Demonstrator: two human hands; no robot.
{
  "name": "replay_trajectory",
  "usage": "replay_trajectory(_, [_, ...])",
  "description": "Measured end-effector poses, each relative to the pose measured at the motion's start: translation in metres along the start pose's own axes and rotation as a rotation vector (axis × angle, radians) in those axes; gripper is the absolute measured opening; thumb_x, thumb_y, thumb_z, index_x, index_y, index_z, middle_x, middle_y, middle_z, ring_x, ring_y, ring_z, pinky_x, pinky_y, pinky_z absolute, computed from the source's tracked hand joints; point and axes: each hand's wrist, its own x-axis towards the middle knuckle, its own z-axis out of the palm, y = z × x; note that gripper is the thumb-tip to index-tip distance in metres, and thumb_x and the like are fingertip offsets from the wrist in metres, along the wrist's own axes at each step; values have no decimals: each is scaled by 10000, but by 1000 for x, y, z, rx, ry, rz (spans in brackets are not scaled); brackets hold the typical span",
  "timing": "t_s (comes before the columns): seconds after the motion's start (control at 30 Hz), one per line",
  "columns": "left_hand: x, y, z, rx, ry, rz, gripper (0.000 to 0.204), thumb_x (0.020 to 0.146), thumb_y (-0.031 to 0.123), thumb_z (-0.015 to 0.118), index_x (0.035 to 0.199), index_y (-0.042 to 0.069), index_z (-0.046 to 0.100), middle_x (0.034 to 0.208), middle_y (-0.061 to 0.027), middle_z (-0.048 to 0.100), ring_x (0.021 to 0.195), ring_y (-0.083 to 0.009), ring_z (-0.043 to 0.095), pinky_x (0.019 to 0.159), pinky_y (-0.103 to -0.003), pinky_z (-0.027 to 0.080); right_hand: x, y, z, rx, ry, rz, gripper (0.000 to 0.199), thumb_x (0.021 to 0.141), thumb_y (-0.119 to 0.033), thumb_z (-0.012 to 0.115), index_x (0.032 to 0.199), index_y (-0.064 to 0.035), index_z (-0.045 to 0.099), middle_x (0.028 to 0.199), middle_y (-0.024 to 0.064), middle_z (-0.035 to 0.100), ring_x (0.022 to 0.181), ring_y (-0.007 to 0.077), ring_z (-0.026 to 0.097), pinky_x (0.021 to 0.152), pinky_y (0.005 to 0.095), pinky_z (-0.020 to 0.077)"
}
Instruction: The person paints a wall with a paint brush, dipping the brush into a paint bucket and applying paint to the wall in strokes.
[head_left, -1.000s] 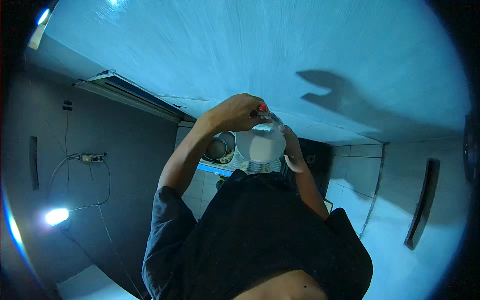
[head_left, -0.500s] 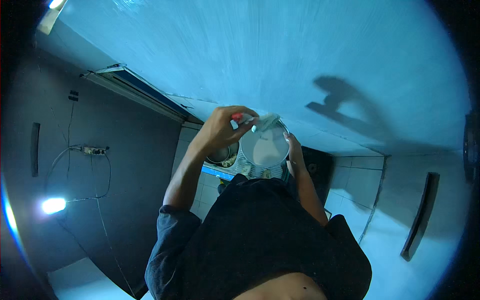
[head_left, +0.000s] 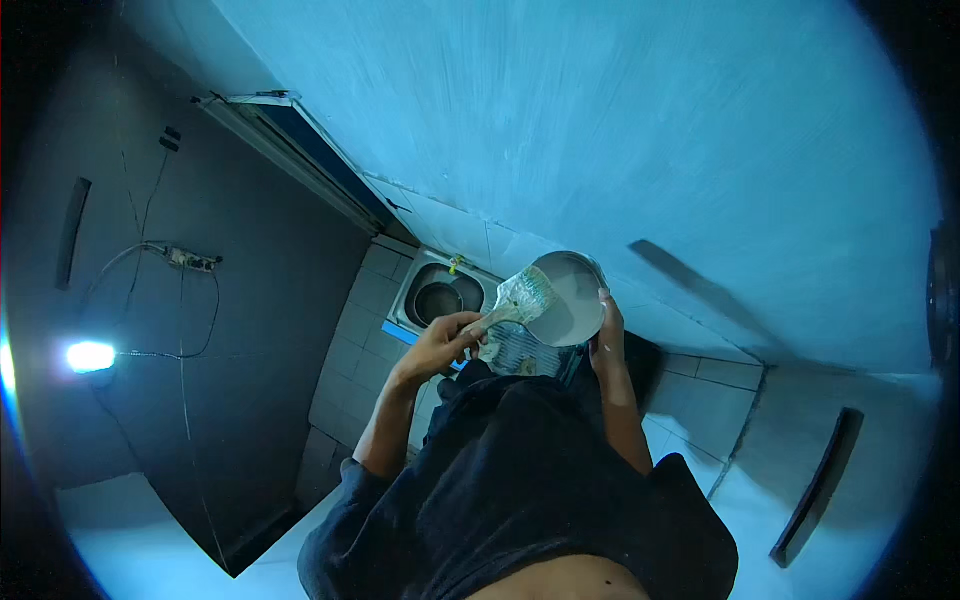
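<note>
"Looking at what just changed: the left hand (head_left: 440, 350) has dropped from up around the bucket's 11 o'clock to about 8 o'clock, and the brush (head_left: 522, 298) has swung with it. Handle's down at the hand now, bristles aiming toward 2 o'clock."

"Ok, so what does that mean for the work?"

"My read: bristles and paint are lined up now. They're over the bucket's (head_left: 572, 264) rim at roughly 9 to 10 o'clock. Can't tell if they actually touch it."

"And the grip?"

"Left fingers are closed around the handle. The right hand (head_left: 609, 335) is clamped on the bucket's side at about 4 o'clock, thumb up by the rim. Its other fingers are mostly hidden, so no idea how they're spread underneath."

"What's in the bucket?"

"Pale, smooth stuff, looks like paint (head_left: 582, 300). Mouth's tipped toward the camera, so you see right in, but I couldn't say how deep it goes."

"Any other containers?"

"Yep, a metal sink (head_left: 405, 297) off at the bucket's 9 o'clock, with a round dark pan (head_left: 438, 300) sitting in it. Too dim to tell if the pan holds anything, tbh."
</note>
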Motion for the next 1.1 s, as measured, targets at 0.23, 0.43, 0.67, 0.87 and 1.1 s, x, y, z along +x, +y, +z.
replay_trajectory(0.23, [26, -27, 15, -99, 253, 190, 339, 950, 320, 515, 1041, -3, 564, 714, 40, 473, 607, -39, 397, 540, -205, 338, 2, 7, -6, -140, 179, -6, 433, 889, -425, 533, 1062, -29, 552, 1033, 74, 533, 991, 194, 490, 888, 349, 360])
replay_trajectory(0.43, [89, -8, -20, 114, 624, 374, 300, 959, 264, 499, 990, -27, 570, 651, 19, 475, 598, -44, 406, 532, -216, 335, -24, -13, 13, -321, 122, -240, 420, 882, -419, 554, 1037, -29, 536, 1031, 71, 517, 1005, 184, 479, 897, 336, 355])
replay_trajectory(0.67, [124, 42, -15, -236, 524, 600, 251, 959, 209, 511, 1004, -37, 534, 682, 16, 469, 611, -51, 398, 534, -214, 327, -10, 1, -21, -370, 106, -187, 515, 807, -103, 588, 1274, 24, 409, 1197, 166, 513, 1144, 278, 491, 960, 362, 391])
replay_trajectory(0.87, [140, 61, 0, -209, 523, 617, 258, 967, 228, 494, 987, -27, 530, 652, 24, 441, 563, -48, 380, 504, -213, 315, -6, 6, -14, -159, 274, -51, 559, 901, -452, 481, 1232, -2, 474, 1143, 95, 565, 1065, 200, 539, 893, 321, 420])
replay_trajectory(1.1, [184, -88, -19, 32, 721, 354, 313, 924, 269, 543, 951, -40, 583, 635, -57, 515, 574, -119, 455, 531, -284, 378, -10, 7, -22, -76, 191, -148, 555, 918, -449, 459, 1264, -14, 454, 1201, 103, 536, 1167, 203, 480, 938, 340, 398])
